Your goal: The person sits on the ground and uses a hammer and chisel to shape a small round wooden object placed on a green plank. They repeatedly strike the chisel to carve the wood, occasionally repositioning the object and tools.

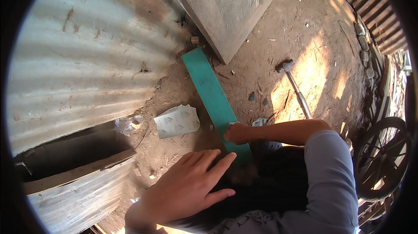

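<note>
Where it lies on dirt, a long flat teal board (212, 95), right hand (237, 133) fingers clenched upon it, left hand (187, 188) fingers released.

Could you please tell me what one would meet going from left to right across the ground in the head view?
Corrugated metal sheet → clear plastic wrapper → sheet of sandpaper → green plank → hammer → spoked wheel.

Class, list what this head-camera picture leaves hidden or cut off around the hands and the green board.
- Green board, head view: near end hidden behind the left hand and dark cloth.
- Right hand: fingers curled on a small pale piece, too small to identify.
- Hammer: handle end hidden behind the right forearm.
</note>
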Available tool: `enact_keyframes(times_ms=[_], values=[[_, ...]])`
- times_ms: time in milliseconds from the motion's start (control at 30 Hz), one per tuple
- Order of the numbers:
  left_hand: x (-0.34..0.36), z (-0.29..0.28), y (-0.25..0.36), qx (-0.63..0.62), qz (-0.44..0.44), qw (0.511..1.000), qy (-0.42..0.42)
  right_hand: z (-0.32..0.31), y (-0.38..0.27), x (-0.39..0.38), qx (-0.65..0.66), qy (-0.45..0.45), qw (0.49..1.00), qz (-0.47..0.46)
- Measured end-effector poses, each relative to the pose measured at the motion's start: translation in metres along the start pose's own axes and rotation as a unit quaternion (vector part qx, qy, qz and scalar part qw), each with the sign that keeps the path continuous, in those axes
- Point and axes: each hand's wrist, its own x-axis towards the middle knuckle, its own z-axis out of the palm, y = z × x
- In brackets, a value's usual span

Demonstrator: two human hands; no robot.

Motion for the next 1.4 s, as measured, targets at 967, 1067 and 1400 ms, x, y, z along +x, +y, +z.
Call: enact_keyframes(times_ms=[967, 1067, 1400], values=[[-0.003, -0.005, -0.011, -0.017, -0.06, 0.998, 0.018, 0.007, 0.006, 0.0, 0.009, 0.033, 0.999, 0.013], [-0.006, -0.004, -0.013, 0.0, -0.07, 0.997, 0.032, 0.0, -0.005, 0.004, 0.014, 0.019, 1.0, -0.02], [-0.013, -0.003, -0.019, -0.013, -0.068, 0.997, 0.033, -0.005, -0.016, 0.013, -0.017, -0.089, 0.996, -0.027]])
